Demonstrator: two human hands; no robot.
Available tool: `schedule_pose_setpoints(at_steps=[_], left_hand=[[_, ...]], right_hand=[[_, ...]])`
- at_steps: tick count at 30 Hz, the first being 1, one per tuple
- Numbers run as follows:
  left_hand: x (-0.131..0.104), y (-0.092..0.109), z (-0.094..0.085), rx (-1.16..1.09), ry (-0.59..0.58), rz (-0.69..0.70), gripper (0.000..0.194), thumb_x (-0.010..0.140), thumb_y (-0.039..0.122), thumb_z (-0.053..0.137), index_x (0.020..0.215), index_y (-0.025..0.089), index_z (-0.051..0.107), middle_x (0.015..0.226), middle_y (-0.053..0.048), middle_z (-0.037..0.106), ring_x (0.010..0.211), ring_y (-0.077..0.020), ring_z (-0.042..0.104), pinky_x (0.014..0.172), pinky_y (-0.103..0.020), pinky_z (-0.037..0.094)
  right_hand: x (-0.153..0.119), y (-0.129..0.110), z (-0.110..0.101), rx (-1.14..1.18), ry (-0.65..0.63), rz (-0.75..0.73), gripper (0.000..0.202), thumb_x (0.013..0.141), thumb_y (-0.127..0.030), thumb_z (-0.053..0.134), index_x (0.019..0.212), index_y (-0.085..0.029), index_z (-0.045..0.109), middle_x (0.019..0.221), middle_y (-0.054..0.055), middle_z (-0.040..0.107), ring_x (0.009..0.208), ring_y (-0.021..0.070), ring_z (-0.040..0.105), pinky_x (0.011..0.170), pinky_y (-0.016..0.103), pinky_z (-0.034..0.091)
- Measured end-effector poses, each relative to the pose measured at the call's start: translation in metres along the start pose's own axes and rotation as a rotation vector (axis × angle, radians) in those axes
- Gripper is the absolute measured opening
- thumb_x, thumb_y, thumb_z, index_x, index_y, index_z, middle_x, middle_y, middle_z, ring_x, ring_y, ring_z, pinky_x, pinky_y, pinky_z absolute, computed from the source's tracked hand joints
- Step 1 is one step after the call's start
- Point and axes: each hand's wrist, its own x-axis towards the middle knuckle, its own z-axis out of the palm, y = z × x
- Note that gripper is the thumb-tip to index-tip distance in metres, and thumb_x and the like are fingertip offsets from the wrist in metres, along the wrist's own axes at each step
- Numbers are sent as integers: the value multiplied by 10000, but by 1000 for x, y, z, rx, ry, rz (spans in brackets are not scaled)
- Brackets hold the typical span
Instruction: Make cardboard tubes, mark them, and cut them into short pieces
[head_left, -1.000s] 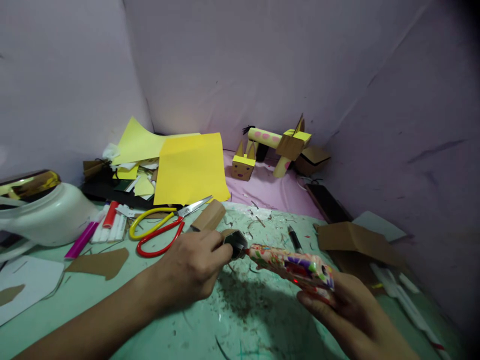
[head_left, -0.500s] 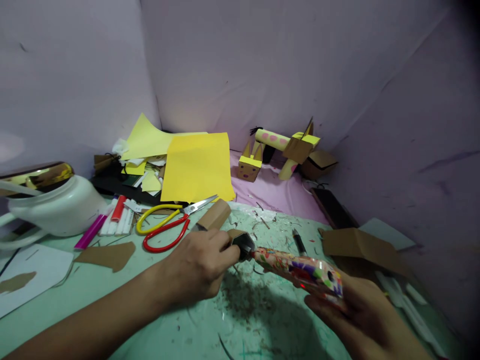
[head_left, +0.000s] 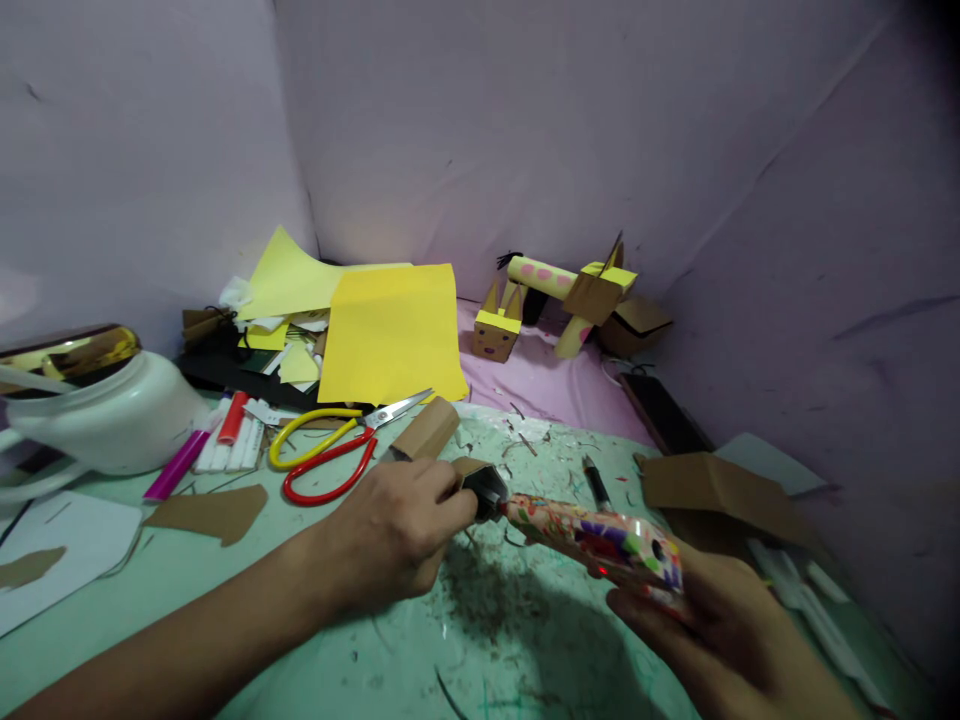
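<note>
Above the littered tabletop, my left hand (head_left: 401, 520) pinches a small cardboard tube (head_left: 480, 480), its open, dark end turned to the right. My right hand (head_left: 727, 620) is wrapped round a hot glue gun (head_left: 592, 535) covered in a colourful pattern, with a small red light lit on its side. The gun's tip meets the tube's open end, or lies right at it; exact contact is hard to see. Just behind my left hand lies another brown cardboard tube (head_left: 426, 430). Scissors (head_left: 330, 455) with one yellow and one red handle rest open to its left.
Yellow paper sheets (head_left: 390, 335) lie at the back. A cardboard animal figure (head_left: 544, 278) and a small box face (head_left: 495, 335) stand on pink cloth. Markers (head_left: 232, 440) and a white pot (head_left: 142, 420) are left; a pen (head_left: 596, 485), folded cardboard (head_left: 712, 485) and phone (head_left: 664, 410) are right.
Both hands keep their grip, with the gun's tip staying at the tube's end. The whole view has shifted very slightly; nothing else has visibly moved.
</note>
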Motion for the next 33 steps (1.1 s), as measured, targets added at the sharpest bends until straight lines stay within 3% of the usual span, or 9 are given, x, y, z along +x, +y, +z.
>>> schedule_pose_setpoints(at_steps=[7,11,14,17,20,22,26,29,33], left_hand=[[0,0,0,-24,13,-1,183,801,57,426,826,180,560,689,-13,488,569,-160,435,470,-302,289],[1,-1,0,-12,6,-3,175,803,65,430,817,177,564,689,-15,493,557,-155,419,469,-301,286],[1,-1,1,-6,5,-12,170,806,71,432,791,179,562,686,-19,496,555,-157,419,466,-304,281],[0,-1,2,-13,16,-19,176,812,69,434,825,174,575,692,-20,499,562,-157,424,463,-302,278],[-2,-3,3,-16,8,-43,164,831,90,441,832,172,583,698,-23,507,585,-163,448,461,-297,287],[-3,-4,3,-32,-2,-60,157,840,107,445,826,171,587,704,-25,514,593,-166,462,462,-297,300],[-4,-6,1,-72,6,-61,156,830,125,439,823,171,589,707,-25,515,583,-171,470,453,-298,314],[-5,-7,0,-92,5,-60,151,808,116,452,840,169,590,716,-29,516,595,-183,486,452,-301,342],[-4,-7,0,-151,4,-81,171,795,106,464,880,164,600,813,-66,554,634,-192,519,474,-311,411]], right_hand=[[-3,5,3,3,-5,29,327,901,-301,515,1197,-263,648,784,28,704,612,186,635,595,292,581],[-2,6,2,92,-16,67,341,875,-328,564,1200,-277,653,895,48,729,737,224,682,673,327,596],[0,2,-1,215,28,103,307,813,-359,643,1105,-287,704,932,63,742,816,251,697,748,367,589],[8,-1,-3,391,21,138,219,759,-399,701,933,-274,744,807,48,728,684,193,662,673,300,572],[25,6,-2,604,109,255,282,728,-473,712,861,-225,715,524,-19,569,429,90,446,407,180,382],[43,16,3,745,170,340,372,686,-530,702,829,-187,669,405,-72,411,360,63,293,357,178,240],[90,36,22,751,344,470,372,535,-498,719,605,-201,508,506,-30,514,410,92,426,400,218,328],[116,47,39,659,352,466,301,559,-453,691,608,-186,561,534,-8,558,492,130,504,480,250,395],[122,50,46,461,335,431,254,622,-432,651,579,-197,565,542,-13,554,548,164,530,506,267,370]])
